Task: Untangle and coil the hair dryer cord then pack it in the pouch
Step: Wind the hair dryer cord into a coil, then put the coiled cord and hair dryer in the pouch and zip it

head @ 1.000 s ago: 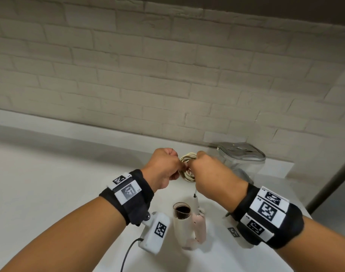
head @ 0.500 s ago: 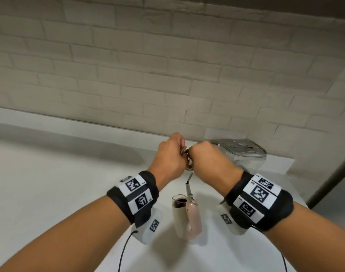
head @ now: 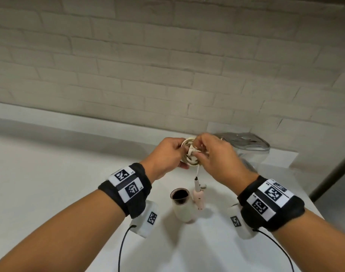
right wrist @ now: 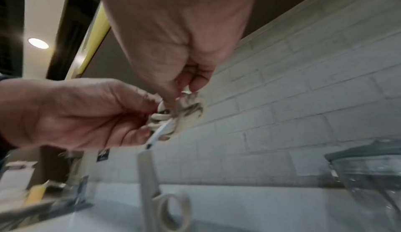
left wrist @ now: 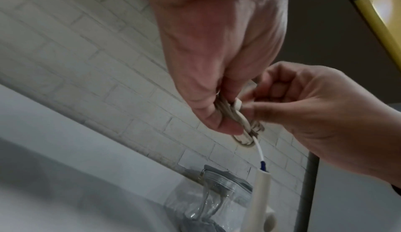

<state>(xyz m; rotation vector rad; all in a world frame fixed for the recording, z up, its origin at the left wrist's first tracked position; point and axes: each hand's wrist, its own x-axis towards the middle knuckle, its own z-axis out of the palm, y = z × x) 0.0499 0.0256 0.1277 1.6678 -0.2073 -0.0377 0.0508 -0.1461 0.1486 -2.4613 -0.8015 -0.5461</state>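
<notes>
A white coiled cord (head: 189,154) (left wrist: 243,120) (right wrist: 173,115) is held up above the counter between both hands. My left hand (head: 171,154) (left wrist: 219,101) pinches the coil from the left. My right hand (head: 205,152) (right wrist: 184,88) pinches it from the right, with a cord end wrapped around the bundle. A short straight length of cord hangs down to the hair dryer (head: 187,205) (left wrist: 262,192) (right wrist: 152,180), white and pink, which dangles just above the counter with its dark nozzle facing up. The clear pouch (head: 246,146) (left wrist: 217,201) (right wrist: 369,175) with a grey zip rim stands at the back right.
A white counter (head: 50,183) runs to a white brick wall (head: 167,65). A dark pole (head: 334,169) stands at the right past the counter's edge. Blurred objects (right wrist: 39,192) lie far left in the right wrist view.
Both hands moved slightly apart, so more of the coil shows between them. The hair dryer hanging below swung a little.
</notes>
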